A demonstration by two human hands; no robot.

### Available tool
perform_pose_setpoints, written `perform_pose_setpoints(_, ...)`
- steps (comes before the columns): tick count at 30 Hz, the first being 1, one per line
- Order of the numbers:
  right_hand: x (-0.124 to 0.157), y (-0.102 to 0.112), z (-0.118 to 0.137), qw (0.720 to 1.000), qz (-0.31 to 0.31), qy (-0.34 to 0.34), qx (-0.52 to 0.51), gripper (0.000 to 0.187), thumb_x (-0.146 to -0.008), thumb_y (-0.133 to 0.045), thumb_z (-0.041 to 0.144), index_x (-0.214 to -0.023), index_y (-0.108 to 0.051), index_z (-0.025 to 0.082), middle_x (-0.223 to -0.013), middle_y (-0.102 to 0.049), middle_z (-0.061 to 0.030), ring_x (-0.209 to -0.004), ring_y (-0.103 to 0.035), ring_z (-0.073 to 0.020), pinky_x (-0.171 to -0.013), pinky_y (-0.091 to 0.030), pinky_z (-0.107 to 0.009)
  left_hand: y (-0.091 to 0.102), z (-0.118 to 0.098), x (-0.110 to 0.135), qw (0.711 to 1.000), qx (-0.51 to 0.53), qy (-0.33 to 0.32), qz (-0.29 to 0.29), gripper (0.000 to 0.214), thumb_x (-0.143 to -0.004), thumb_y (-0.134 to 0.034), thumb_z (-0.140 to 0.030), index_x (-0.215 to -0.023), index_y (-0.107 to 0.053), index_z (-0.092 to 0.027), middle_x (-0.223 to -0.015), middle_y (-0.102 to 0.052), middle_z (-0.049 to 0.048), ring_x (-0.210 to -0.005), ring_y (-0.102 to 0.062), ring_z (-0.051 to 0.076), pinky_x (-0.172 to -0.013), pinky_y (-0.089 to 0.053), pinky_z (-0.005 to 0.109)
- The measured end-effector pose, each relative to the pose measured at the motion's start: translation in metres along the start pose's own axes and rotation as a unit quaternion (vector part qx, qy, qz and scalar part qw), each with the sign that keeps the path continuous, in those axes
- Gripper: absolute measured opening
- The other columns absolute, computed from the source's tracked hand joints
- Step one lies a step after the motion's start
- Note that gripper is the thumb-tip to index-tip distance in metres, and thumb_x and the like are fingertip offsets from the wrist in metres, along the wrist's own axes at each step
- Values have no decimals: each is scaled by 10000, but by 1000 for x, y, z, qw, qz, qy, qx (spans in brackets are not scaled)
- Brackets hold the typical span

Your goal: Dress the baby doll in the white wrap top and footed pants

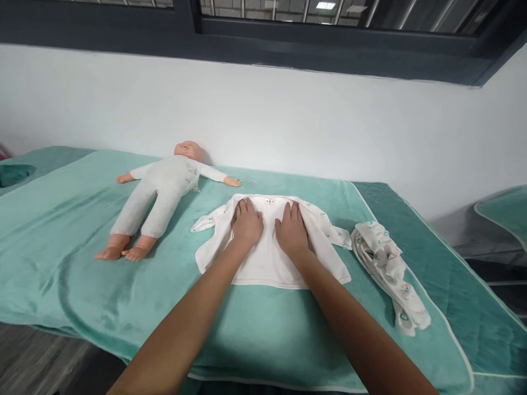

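Observation:
A small white baby shirt (pixel 269 263) lies spread on the green bed cover, its front open and its printed sleeves out to both sides. A label shows at the inside of its neck. My left hand (pixel 247 223) rests flat on the left front panel, fingers stretched toward the collar. On the opposite panel lies my right hand (pixel 291 230), also flat with its fingers extended. Neither hand grips the cloth. Right of the shirt, near its right sleeve, is a crumpled bundle of white printed baby clothing (pixel 382 263).
A baby doll (pixel 164 181) in white cloth lies on its back at the left, arms spread. The green blanket (pixel 82 236) covers the bed up to the white wall (pixel 288 120). Above runs a dark window frame (pixel 263 46). Another green-covered surface (pixel 506 211) stands at the far right.

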State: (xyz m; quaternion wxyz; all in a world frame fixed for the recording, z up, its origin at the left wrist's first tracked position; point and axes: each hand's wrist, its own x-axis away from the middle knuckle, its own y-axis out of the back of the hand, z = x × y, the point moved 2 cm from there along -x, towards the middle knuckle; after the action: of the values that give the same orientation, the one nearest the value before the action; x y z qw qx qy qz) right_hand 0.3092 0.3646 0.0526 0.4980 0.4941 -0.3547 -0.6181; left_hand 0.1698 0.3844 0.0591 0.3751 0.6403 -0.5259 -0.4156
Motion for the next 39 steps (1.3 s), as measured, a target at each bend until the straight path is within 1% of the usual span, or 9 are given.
perform_pose_setpoints(5, -22, -3, -8, 1000, -6, 6, -19, 626, -1010, -336, 291, -1555, -279, -13, -1648, -276, -255, -1554, -226, -326, -1251, -248, -448, 0, 0, -22, 1000, -7, 4, 2, 670, -1013, -313, -401, -1609, -237, -106, -1669, -293, 192, -1540, -286, 343, -1142, -423, 571)
perform_pose_setpoints(9, -46, -6, -16, 1000, -11, 16, -9, 601, -1016, -328, 280, -1539, -322, -13, -1631, -315, -252, -1525, -282, -333, -1248, -246, -450, -7, 5, -42, 1000, -14, -13, -9, 672, -1019, -295, -409, -1621, -220, -118, -1669, -298, 182, -1527, -307, 355, -1148, -418, 565)
perform_pose_setpoints(14, -65, -13, -24, 999, 10, 16, -32, 636, -1016, -329, 309, -1546, -307, -41, -1626, -335, -251, -1518, -298, -326, -1261, -226, -443, -19, 10, -58, 1000, -8, -24, -4, 679, -1030, -272, -415, -1610, -229, -64, -1655, -319, 204, -1515, -329, 370, -1198, -357, 536)
perform_pose_setpoints(18, -69, -21, -30, 998, 46, -13, -49, 657, -1030, -294, 363, -1561, -292, -24, -1646, -313, -233, -1526, -292, -326, -1264, -215, -456, -25, 11, -66, 999, 3, -28, 24, 702, -1035, -264, -429, -1583, -255, 8, -1629, -335, 261, -1498, -370, 366, -1216, -338, 474)
perform_pose_setpoints(21, -68, -24, -31, 997, 61, -18, -50, 672, -1032, -282, 377, -1556, -295, -44, -1642, -318, -241, -1530, -287, -336, -1264, -215, -443, -26, 11, -68, 999, 7, -24, 32, 702, -1037, -260, -435, -1575, -269, 16, -1617, -349, 274, -1490, -390, 358, -1210, -351, 440)
perform_pose_setpoints(27, -64, -21, -27, 999, 17, -23, -26, 715, -1028, -296, 397, -1614, -162, 10, -1696, -186, -211, -1553, -223, -341, -1267, -180, -485, -22, 10, -63, 999, 7, -32, -36, 685, -1037, -267, -430, -1610, -218, -58, -1657, -302, 223, -1527, -324, 351, -1241, -305, 466)
perform_pose_setpoints(31, -68, -19, -29, 998, 56, -18, -18, 721, -1032, -284, 407, -1610, -160, -6, -1700, -185, -197, -1569, -196, -310, -1279, -155, -443, -21, 13, -64, 999, 19, -32, -20, 692, -1036, -256, -442, -1611, -219, -59, -1675, -267, 207, -1537, -301, 357, -1246, -298, 468)
perform_pose_setpoints(35, -75, -21, -37, 996, 85, -24, -8, 698, -1041, -267, 409, -1600, -209, -5, -1679, -257, -195, -1551, -259, -307, -1271, -198, -423, -24, 14, -69, 999, 14, -26, 27, 698, -1033, -257, -448, -1598, -251, -37, -1670, -276, 214, -1528, -321, 358, -1237, -319, 452)
perform_pose_setpoints(39, -73, -22, -34, 998, 69, -9, 8, 625, -1042, -271, 317, -1548, -320, -46, -1607, -380, -257, -1497, -365, -335, -1235, -276, -443, -26, 13, -71, 999, 7, -31, 38, 682, -1032, -265, -419, -1577, -291, -10, -1631, -346, 241, -1515, -352, 350, -1222, -344, 449)
